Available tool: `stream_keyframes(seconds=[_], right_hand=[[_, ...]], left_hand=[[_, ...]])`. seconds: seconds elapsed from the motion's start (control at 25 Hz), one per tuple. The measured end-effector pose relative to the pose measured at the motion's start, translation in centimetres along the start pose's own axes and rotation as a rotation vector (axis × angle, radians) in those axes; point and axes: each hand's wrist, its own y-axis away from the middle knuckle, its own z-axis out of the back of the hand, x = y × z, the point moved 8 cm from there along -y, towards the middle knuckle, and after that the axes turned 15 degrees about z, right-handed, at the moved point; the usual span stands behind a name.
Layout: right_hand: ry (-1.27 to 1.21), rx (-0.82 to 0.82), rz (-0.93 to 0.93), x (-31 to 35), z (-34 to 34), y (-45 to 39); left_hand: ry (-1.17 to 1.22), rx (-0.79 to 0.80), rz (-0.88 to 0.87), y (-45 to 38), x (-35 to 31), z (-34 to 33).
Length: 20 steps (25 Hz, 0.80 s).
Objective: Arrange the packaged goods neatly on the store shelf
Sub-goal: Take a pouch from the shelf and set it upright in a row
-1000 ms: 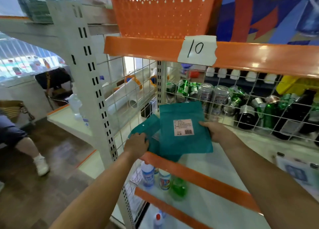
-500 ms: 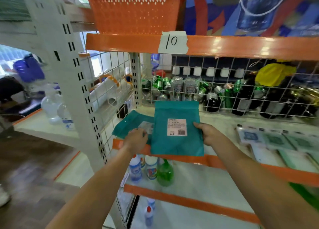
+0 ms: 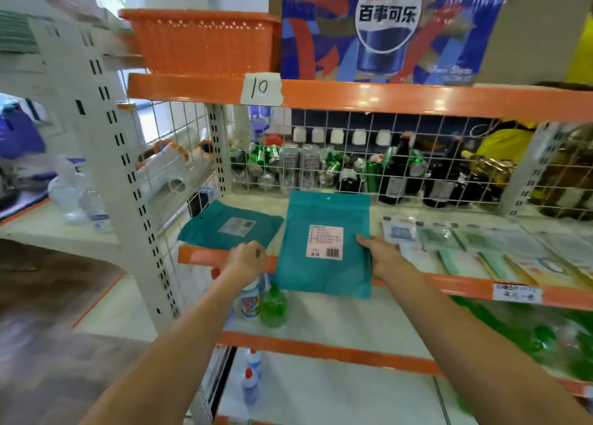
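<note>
Right hand (image 3: 386, 261) pinches the right edge of the upright teal packet (image 3: 324, 245), which overhangs the orange front lip of the shelf (image 3: 449, 283). Left hand (image 3: 245, 259), fingers curled, rests at the lip by the second teal packet (image 3: 231, 225) lying flat; cannot tell if it grips. Step: placing. Next, probably: lay the held packet flat beside the other, edges squared. Behind: wire grid (image 3: 353, 155), cans.

A small shop; orange-edged metal shelving (image 3: 417, 99) carries a handwritten "10" tag (image 3: 261, 88); cans and bottles (image 3: 321, 168) crowd behind wire mesh; a Pepsi carton (image 3: 391, 30) sits on top.
</note>
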Motion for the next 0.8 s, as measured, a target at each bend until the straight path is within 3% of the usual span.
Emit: stream_keyframes(seconds=[0.24,0.48,0.8], right_hand=[[0.028,-0.030,-0.066,-2.7,3.7,5.4],[0.009,-0.028,-0.129,-6.2,4.7,10.8],[0.003,-0.055,-0.014,-5.1,4.0,14.4]], left_hand=[[0.011,0.060,-0.017,7.7,0.7,-4.1],[0.139,0.146,0.088,13.1,2.5,-6.4],[0.229,0.251,0.117,15.4,4.1,-5.1]])
